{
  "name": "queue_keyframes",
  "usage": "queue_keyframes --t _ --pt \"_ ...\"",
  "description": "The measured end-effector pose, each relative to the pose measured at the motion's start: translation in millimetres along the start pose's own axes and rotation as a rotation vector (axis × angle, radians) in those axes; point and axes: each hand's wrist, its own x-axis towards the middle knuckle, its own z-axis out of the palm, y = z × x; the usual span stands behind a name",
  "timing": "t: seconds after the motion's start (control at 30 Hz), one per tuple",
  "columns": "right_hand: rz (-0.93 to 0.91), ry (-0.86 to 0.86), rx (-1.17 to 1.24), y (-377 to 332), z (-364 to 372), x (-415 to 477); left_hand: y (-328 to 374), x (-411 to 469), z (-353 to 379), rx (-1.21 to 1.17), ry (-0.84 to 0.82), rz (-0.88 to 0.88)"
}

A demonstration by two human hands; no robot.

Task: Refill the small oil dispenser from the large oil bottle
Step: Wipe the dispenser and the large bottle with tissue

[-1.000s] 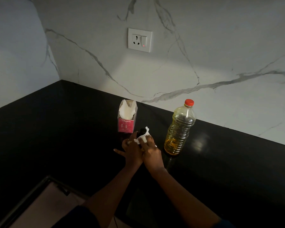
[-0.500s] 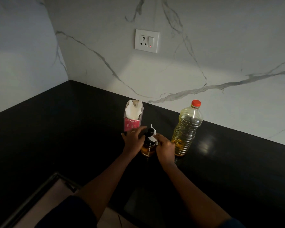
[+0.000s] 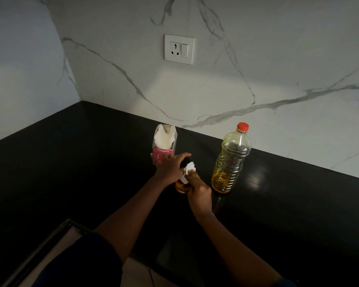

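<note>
Black surface (image 3: pixel 91 172) carries the small dispenser (image 3: pixel 181 186) between both hands, left hand (image 3: pixel 170 168) fingers (image 3: pixel 182 155) curled round its dark top, right hand (image 3: pixel 198 190) pinching a white tissue (image 3: pixel 189 169) against its neck; likely wiping before uncapping, and next the red-capped big bottle (image 3: pixel 230 160) just beside needs opening.

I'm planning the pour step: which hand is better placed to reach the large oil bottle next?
Right, probably. The right hand lies nearest the large oil bottle, which stands capped on that side, though it holds a tissue. The left hand grips the top of the small dispenser, farther off.
</note>
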Motion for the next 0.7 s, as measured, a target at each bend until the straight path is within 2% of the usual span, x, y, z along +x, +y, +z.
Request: queue_keyframes --t 0.07,0.13,0.2,0.3,0.43,0.5,0.57,0.7 --pt "0.195 0.08 0.126 -3.4 -0.9 -1.2 0.5 -2.1 -2.4 0.001 0.002 0.035" --pt "0.478 0.132 0.247 -6.7 -4.2 2.1 0.7 -3.7 0.0 -0.068 -0.002 0.094" --pt "0.617 0.117 0.267 -0.9 -2.3 5.0 -0.2 -3.3 4.3 -0.182 -0.014 0.127" --pt "0.676 -0.043 0.281 9.6 2.3 1.7 0.8 -2.9 4.9 -0.217 -0.011 0.116" --pt "0.847 -0.229 0.312 15.6 4.9 -7.8 1.4 -2.1 7.5 -0.209 0.023 0.117" --pt "0.903 -0.211 0.366 13.7 5.5 -4.9 1.1 -2.3 10.1 -0.192 0.056 0.12" --pt "0.921 -0.12 0.405 8.6 6.5 -1.0 1.4 -2.3 12.5 -0.179 0.084 0.126" --pt "0.839 0.059 0.387 -8.0 8.4 1.2 0.8 -1.2 13.9 -0.179 0.106 0.132"
